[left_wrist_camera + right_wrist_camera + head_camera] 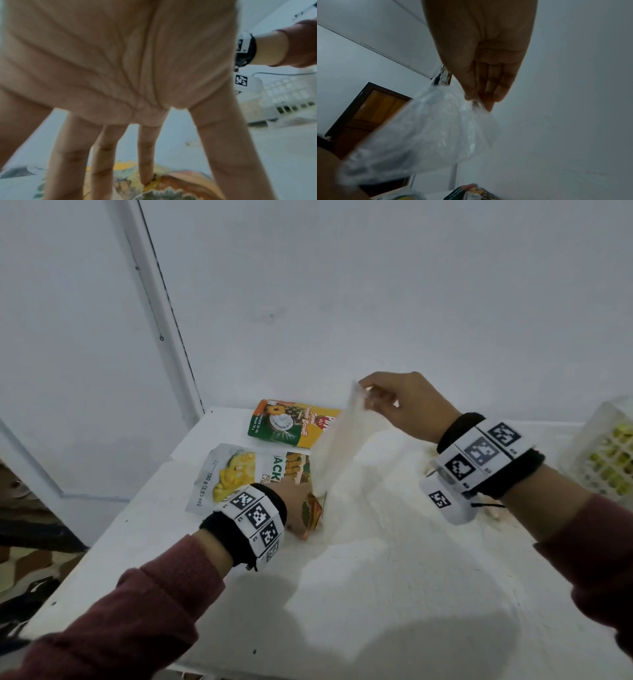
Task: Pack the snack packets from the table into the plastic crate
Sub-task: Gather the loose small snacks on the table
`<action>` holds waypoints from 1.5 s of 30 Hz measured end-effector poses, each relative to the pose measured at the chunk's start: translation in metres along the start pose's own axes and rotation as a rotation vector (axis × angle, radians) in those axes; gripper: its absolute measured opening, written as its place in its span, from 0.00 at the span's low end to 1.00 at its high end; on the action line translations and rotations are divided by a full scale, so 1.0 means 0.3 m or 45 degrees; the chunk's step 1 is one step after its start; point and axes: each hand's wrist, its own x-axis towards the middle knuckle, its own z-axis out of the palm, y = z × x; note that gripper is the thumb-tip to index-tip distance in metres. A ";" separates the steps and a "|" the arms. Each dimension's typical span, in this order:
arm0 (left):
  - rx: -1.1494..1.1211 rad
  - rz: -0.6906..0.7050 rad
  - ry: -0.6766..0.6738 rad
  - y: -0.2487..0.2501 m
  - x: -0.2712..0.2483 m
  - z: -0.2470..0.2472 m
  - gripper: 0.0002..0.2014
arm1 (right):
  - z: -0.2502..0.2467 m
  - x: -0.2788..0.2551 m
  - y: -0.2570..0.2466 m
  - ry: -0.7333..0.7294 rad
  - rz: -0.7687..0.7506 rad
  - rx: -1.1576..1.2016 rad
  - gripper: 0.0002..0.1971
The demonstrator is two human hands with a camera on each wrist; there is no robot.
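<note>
The right hand [404, 405] pinches the top edge of a pale packet [337, 446] between thumb and fingertips, holding it tilted above the table [376, 594], while the left hand [294, 501], fingers spread and straight, touches an orange packet [313, 513] lying directly below it. The packets appear light, thin, pliable and probably slippery, so a pinch on the sealed top edge is the likely secure hold. Left of the raised packet lie a jackfruit packet [233, 474] and a green-and-yellow packet [291, 422]; the plastic crate [606, 450] stands well to its right, with no visible obstruction between.
</note>
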 end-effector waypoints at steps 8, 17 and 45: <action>-0.935 0.141 1.268 0.028 -0.008 -0.129 0.17 | -0.067 -0.069 0.042 -0.131 0.697 0.342 0.06; -1.043 0.627 0.965 0.217 0.041 -0.114 0.10 | -0.039 -0.164 0.017 -0.147 0.865 0.800 0.08; -0.471 0.697 0.973 0.426 0.062 -0.204 0.19 | -0.136 -0.260 0.197 -0.408 0.514 -0.246 0.29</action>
